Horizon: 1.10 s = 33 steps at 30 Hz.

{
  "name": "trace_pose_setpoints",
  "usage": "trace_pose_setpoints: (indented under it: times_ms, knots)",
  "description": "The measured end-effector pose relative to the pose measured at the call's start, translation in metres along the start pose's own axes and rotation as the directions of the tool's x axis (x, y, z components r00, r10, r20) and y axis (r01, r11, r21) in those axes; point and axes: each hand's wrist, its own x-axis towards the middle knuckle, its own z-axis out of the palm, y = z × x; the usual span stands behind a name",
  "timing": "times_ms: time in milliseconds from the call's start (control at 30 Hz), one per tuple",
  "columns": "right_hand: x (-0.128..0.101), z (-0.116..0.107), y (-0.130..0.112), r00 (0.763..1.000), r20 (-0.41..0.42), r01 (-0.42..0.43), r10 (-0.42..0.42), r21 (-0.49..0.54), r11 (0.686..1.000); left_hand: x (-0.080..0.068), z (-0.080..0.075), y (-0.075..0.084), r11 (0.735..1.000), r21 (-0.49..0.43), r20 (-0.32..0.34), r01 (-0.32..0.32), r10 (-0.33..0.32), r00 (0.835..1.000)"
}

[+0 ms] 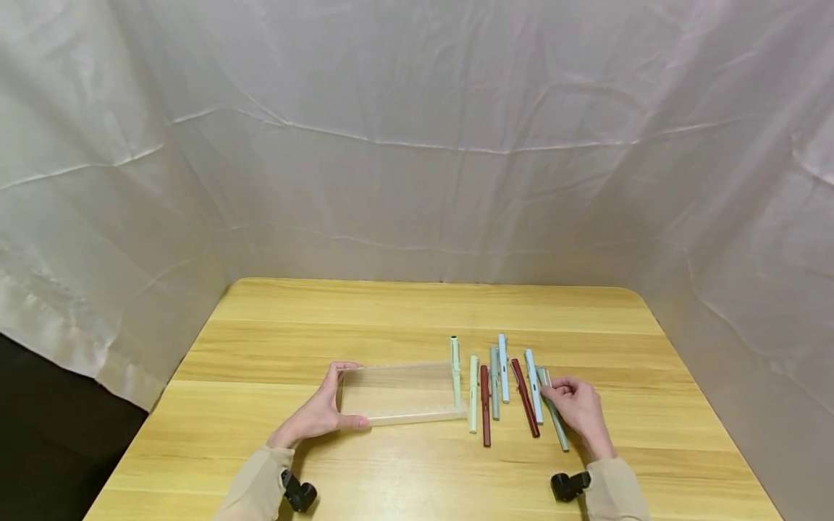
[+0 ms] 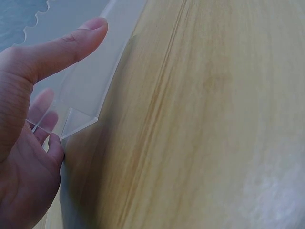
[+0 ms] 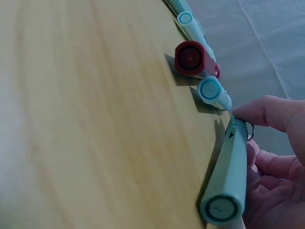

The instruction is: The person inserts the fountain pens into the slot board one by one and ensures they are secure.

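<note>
My left hand [image 1: 321, 411] grips the left end of a clear plastic pen rack [image 1: 417, 417], thumb along its front edge and fingers at the back. The left wrist view shows the rack's scalloped edge [image 2: 32, 24] and a bent corner flap. With thumb and fingers, my right hand [image 1: 580, 412] pinches the cap end of a grey-green pen [image 1: 559, 427], the rightmost in the row. Its barrel end points toward the camera in the right wrist view. Just left of it lie a light blue pen [image 1: 534, 387] and a dark red pen [image 1: 525, 398].
Further left lie another light blue pen [image 1: 504, 369], a grey-green pen [image 1: 495, 383], a dark red pen [image 1: 485, 405] and a pale green pen [image 1: 473, 394]. A second pale green pen [image 1: 455, 349] overlaps the rack's right end. Pale curtains [image 1: 417, 195] hang behind the wooden table [image 1: 404, 470].
</note>
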Motion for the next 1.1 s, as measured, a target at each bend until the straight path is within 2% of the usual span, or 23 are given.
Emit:
trace_pose_setpoints:
  times_ms: [167, 300, 533, 833, 1100]
  knots:
    - [0.001, -0.001, 0.005, 0.999, 0.035, -0.027, 0.025, 0.061, 0.998, 0.000, 0.000, 0.001, 1.000, -0.019, 0.008, 0.012, -0.012, 1.000]
    - [0.001, -0.003, 0.008, 0.997, 0.056, -0.062, 0.054, 0.153, 0.986, 0.000, 0.001, 0.001, 0.999, -0.025, 0.010, 0.023, -0.023, 1.000]
    - [0.000, -0.005, 0.010, 0.994, 0.064, -0.107, 0.090, 0.367, 0.924, 0.000, 0.002, 0.001, 0.999, -0.014, 0.011, 0.030, -0.030, 0.999]
    - [0.000, -0.005, 0.011, 0.994, 0.079, -0.099, 0.070, 0.456, 0.884, 0.000, 0.002, 0.000, 1.000, -0.015, 0.008, 0.013, -0.013, 1.000]
    - [-0.002, -0.008, 0.014, 0.989, 0.144, -0.093, 0.019, 0.524, 0.847, 0.001, 0.001, 0.000, 1.000, -0.022, 0.014, 0.017, -0.017, 1.000]
